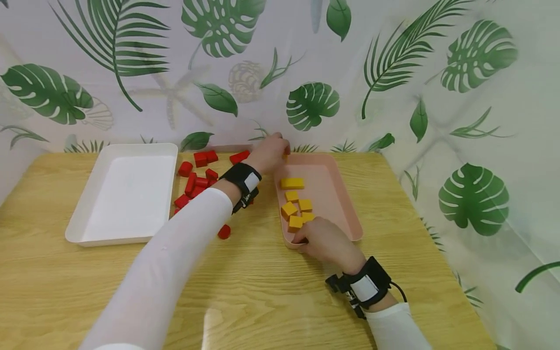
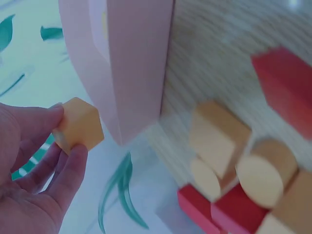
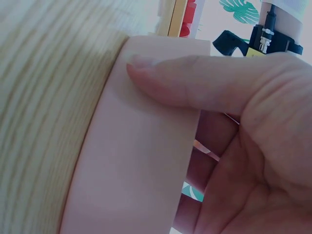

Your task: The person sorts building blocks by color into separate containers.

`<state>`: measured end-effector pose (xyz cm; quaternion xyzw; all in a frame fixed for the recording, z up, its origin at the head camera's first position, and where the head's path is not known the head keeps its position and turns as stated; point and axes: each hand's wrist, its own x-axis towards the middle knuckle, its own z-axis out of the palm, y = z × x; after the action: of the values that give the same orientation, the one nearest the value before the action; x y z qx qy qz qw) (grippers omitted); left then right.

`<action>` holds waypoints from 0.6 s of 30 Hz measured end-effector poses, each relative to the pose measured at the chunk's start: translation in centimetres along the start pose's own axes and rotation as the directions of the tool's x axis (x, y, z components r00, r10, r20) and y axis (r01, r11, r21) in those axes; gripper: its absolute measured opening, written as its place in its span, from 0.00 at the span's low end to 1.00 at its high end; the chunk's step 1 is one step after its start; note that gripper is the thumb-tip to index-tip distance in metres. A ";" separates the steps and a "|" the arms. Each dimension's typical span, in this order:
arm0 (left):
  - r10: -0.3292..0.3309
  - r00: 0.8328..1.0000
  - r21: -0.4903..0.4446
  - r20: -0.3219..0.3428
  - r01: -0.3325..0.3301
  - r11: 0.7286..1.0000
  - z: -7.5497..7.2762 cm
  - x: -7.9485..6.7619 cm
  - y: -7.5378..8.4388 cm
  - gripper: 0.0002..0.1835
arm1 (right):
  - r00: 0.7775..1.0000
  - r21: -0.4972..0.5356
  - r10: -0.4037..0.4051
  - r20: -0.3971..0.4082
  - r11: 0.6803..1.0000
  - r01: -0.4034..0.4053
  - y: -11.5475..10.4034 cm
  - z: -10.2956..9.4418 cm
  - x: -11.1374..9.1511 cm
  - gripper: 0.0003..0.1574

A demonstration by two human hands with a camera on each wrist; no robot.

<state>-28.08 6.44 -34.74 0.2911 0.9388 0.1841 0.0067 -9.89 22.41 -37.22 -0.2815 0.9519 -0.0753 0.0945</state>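
Observation:
At the far left corner of the pink tray, my left hand pinches a yellow block between thumb and fingers. In the left wrist view that block is beside the tray's outer wall. My right hand grips the tray's near wall, thumb on the outside and fingers curled over the rim to the inside. Several yellow blocks lie along the tray's left side, including a long bar and a cube by the right hand.
Several red blocks lie loose between the trays, partly hidden by my left arm. Tan-yellow blocks sit among them in the left wrist view. A white tray stands at the left. A round red block lies nearer. Leaf-patterned cloth backs the table.

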 end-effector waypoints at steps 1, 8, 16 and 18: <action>0.001 1.000 -0.005 0.011 -0.001 1.000 0.3 0.1 0.2 0.11 | 1.000 0.001 0.005 0.005 1.000 -0.005 0.0 0.0 0.0 0.03; 0.048 0.995 0.135 0.093 -0.061 0.989 2.0 0.4 0.8 0.11 | 1.000 0.005 -0.011 -0.001 1.000 0.011 0.0 -0.1 0.1 0.03; 0.044 0.990 0.217 0.131 -0.072 0.973 3.4 1.1 1.1 0.11 | 1.000 0.022 0.016 0.018 1.000 -0.016 0.2 0.1 0.0 0.04; 0.048 0.989 0.225 0.138 -0.078 0.971 3.6 1.2 1.3 0.11 | 1.000 0.021 0.023 0.017 1.000 -0.023 0.2 0.1 -0.1 0.04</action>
<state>-27.98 9.33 -37.50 0.3311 0.9415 0.0550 0.0291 -9.94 22.65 -37.32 -0.2702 0.9534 -0.0817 0.1065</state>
